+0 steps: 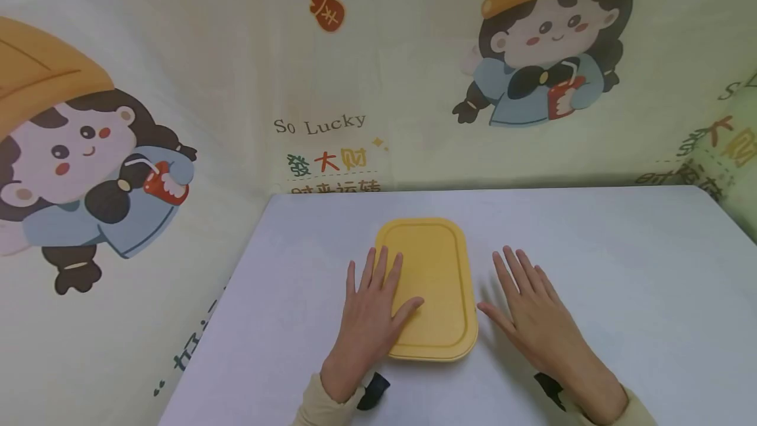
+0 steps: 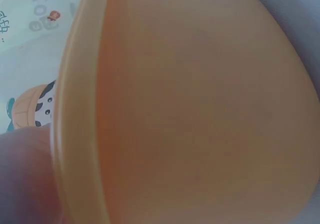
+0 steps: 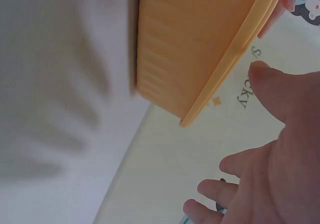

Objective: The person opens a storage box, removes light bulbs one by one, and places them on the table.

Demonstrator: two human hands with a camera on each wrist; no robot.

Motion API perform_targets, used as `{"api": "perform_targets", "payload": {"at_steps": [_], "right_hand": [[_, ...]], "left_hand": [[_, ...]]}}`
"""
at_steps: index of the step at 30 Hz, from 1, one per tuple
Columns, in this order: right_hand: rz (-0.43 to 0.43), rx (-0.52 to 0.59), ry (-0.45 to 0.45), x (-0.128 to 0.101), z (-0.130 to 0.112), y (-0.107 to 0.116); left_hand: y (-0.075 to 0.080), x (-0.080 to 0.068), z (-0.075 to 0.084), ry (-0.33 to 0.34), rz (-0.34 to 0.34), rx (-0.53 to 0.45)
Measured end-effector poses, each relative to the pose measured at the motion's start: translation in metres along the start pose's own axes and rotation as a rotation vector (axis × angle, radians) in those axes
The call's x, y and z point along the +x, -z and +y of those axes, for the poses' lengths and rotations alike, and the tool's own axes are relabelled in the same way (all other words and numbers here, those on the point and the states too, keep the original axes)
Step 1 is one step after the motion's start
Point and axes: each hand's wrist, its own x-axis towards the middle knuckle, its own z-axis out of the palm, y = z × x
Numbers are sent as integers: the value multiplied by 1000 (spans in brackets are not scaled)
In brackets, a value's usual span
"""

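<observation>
Yellow lidded box (image 1: 430, 284) on white table (image 1: 621, 294), left hand (image 1: 369, 321) flat on lid, right hand (image 1: 535, 314) apparently just beside it

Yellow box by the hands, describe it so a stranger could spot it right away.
On the pale table, near its front edge, the yellow box lies between the left hand and right hand. It is a rounded rectangle with a closed lid, the only yellow object there.

One yellow lidded box (image 1: 434, 281), two hands, one white table (image 1: 591, 261), two cartoon girls on the backdrop.
</observation>
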Motion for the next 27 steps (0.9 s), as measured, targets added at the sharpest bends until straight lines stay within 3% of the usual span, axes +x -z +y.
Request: {"api": "perform_targets", "payload": {"at_steps": [7, 18, 27], "right_hand": [[-21, 48, 10, 7, -2, 1], [-12, 130, 29, 16, -7, -2], [11, 180, 31, 21, -8, -5]], "left_hand": [[-1, 3, -2, 17, -15, -39], [-3, 5, -11, 10, 149, -128], [-5, 8, -16, 65, 198, -175]]}}
